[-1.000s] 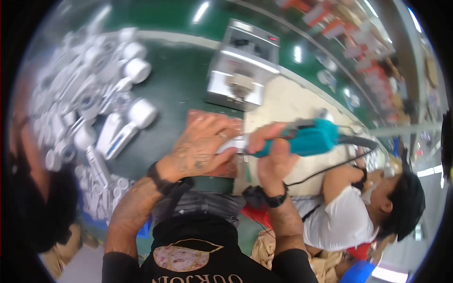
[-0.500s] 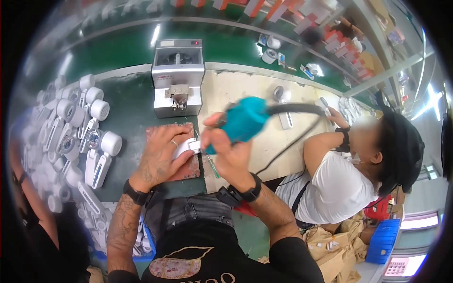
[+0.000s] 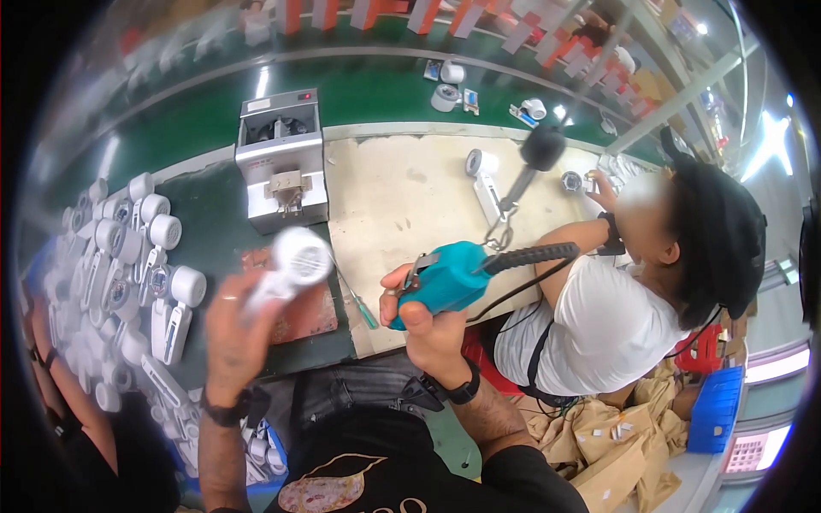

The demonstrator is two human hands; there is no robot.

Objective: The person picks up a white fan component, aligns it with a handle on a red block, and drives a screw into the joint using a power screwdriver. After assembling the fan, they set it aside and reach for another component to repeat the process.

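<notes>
My left hand [image 3: 231, 333], smeared by motion, is closed round the handle of a white device [image 3: 302, 256] with a round slotted head. It holds the device above a worn red-brown pad [image 3: 312, 315]. In my right hand [image 3: 434, 338] is a teal electric screwdriver [image 3: 446, 278], with a black cable and a chain at its rear end. My fingers wrap round its body and hide its tip. The screwdriver and the device are apart. Between my hands, a small screwdriver with a green handle [image 3: 366, 313] lies on the table beside the pad.
A grey metal machine [image 3: 286, 162] stands beyond the pad. Many white devices [image 3: 175, 312] crowd the left side, near another person's arm [image 3: 81, 393]. At right, a co-worker in a white shirt [image 3: 573, 333] handles parts. Another white device [image 3: 487, 188] lies on the pale board [image 3: 385, 188].
My left hand has lifted the white device off the pad and turned its round head up. The electric screwdriver has come away from the device, toward me and to the right.
</notes>
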